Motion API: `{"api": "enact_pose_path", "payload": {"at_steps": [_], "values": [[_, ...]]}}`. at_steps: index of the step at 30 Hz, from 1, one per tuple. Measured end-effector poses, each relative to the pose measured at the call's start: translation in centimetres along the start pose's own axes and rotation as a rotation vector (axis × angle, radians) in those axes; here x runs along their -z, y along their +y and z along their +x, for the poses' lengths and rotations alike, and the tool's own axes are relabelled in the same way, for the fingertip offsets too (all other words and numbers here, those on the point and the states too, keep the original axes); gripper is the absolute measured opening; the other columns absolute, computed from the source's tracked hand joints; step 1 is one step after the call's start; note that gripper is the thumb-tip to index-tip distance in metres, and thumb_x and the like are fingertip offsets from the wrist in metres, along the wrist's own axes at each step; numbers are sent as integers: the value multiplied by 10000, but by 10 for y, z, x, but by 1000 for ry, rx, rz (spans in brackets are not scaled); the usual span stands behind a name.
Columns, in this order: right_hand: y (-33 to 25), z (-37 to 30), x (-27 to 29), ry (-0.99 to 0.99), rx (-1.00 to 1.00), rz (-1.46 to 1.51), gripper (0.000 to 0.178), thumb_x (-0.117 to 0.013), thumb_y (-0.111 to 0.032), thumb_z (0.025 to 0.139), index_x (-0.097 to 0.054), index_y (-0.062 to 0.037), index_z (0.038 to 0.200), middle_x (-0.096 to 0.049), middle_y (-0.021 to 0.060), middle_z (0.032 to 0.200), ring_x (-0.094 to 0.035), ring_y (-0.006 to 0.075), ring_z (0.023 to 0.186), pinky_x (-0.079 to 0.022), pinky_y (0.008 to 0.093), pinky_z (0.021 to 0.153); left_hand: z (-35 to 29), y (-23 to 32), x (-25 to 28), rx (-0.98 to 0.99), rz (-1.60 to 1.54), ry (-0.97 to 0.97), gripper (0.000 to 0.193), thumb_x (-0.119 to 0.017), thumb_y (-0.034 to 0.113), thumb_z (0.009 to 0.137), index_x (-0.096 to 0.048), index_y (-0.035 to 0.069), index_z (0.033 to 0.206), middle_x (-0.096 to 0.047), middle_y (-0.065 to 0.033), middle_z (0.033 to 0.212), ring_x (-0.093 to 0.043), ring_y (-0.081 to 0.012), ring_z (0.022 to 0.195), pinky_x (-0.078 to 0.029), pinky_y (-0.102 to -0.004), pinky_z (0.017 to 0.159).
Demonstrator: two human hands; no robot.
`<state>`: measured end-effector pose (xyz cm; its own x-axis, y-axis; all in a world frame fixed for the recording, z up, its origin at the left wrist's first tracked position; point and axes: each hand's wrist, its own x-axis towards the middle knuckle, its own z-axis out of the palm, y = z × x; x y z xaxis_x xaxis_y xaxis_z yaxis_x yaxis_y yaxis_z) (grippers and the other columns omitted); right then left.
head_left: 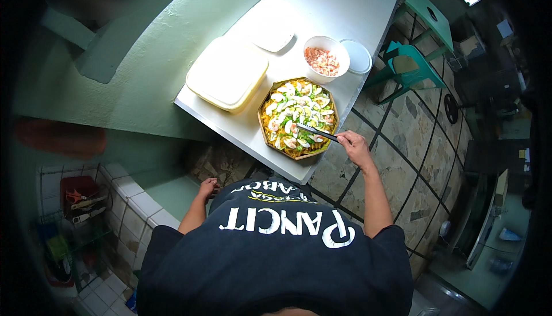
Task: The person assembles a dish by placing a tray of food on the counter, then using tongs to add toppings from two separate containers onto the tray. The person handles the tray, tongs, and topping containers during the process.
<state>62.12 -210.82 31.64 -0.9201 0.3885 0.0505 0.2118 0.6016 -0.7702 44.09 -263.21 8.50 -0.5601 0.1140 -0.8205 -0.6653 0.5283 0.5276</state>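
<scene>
My right hand point(355, 147) is closed round the black handle of a pair of tongs point(325, 134). The tips of the tongs reach into the food on an octagonal tray point(262, 123) at the table's near end. Noodles point(285, 146) lie in the tray, topped with sliced boiled egg, chopped greens and shrimp. My left hand point(210, 188) hangs low beside my body, left of the table, loosely open with nothing seen in it. Beyond the tray stands a white round bowl point(344, 57) of peeled shrimp point(322, 62).
A large lidded cream container point(227, 71) sits left of the tray on the white table point(322, 5). A white lid point(275, 39) and a pale round lid point(357, 57) lie farther back. A green plastic chair point(415, 73) stands right of the table; a tiled ledge point(135, 192) is at left.
</scene>
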Motion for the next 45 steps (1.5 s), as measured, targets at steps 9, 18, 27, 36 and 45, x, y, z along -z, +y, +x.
{"api": "enact_pose_path", "payload": {"at_steps": [9,18,27,36,45], "values": [[2,39,35,217,36,-35,179,-567,-193,893,-675,-54,926,-635,113,818,-619,280,755,-470,352,679,11,-8,6,-119,11,-24,346,-520,278,929,-529,166,1257,-643,-68,1002,-609,-216,778,-498,-408,691],[-12,160,56,187,-92,-618,242,-555,-288,892,-678,-91,962,-651,128,967,-619,334,938,-479,441,804,-13,-22,10,-41,-74,35,325,-503,254,935,-535,152,1241,-642,-60,947,-606,-210,740,-492,-406,678],[-26,180,61,106,-194,-617,232,-565,-319,878,-683,-152,989,-675,126,969,-633,333,944,-487,444,812,-22,-47,14,26,-75,76,313,-503,269,933,-548,175,1228,-636,-38,925,-583,-195,762,-482,-389,676],[-23,166,70,173,-184,-660,234,-569,-308,871,-685,-120,949,-667,152,974,-633,360,912,-494,462,793,14,-41,13,-94,34,22,331,-510,287,929,-544,170,1237,-638,-60,997,-604,-218,811,-484,-409,715],[-30,166,69,194,-218,-692,235,-567,-296,872,-687,-103,929,-666,176,941,-632,376,910,-491,471,796,10,3,-1,-82,-40,-13,324,-509,277,932,-545,179,1239,-643,-52,1007,-612,-192,798,-495,-417,701]]}}
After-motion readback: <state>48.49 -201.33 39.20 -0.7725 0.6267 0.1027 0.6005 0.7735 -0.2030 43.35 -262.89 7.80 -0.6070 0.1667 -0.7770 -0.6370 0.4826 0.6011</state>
